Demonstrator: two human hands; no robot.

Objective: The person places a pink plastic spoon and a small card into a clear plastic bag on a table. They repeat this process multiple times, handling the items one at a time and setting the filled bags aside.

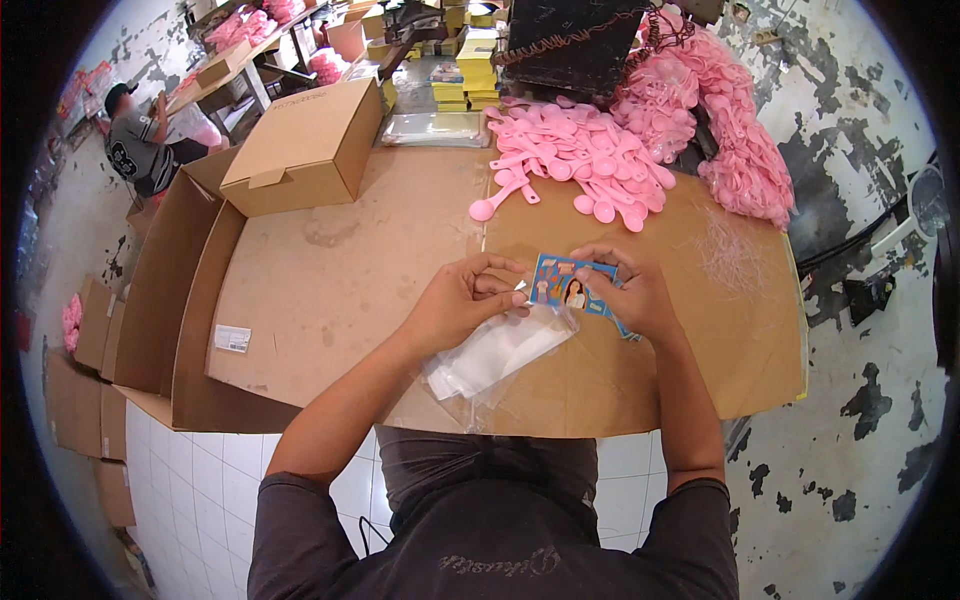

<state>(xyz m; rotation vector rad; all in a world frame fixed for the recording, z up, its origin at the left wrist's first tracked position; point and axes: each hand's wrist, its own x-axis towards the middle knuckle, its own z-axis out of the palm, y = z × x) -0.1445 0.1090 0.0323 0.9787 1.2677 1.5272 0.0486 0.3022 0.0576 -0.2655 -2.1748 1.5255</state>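
Note:
My right hand (640, 290) grips a blue printed card (548, 284) between thumb and fingers. Small coloured pictures and a figure with dark hair cover the card, and another blue edge shows below my thumb. Opposite it, my left hand (468, 302) is closed in a pinch at the upper end of a clear plastic bag (500, 355). A small white tip sticks out at its fingertips; what it belongs to is not clear. The bag lies slanted on the cardboard table cover (350, 270), with white showing through it. The card's lower edge meets the bag's upper end.
Pink plastic scoops (580, 150) lie heaped beyond my hands, beside bulging bags of pink scoops (735, 120). A closed carton (300, 150) stands at the far left, near an open box (185, 300). Stacked yellow cards (478, 65) sit behind. A person (140, 140) works at far left.

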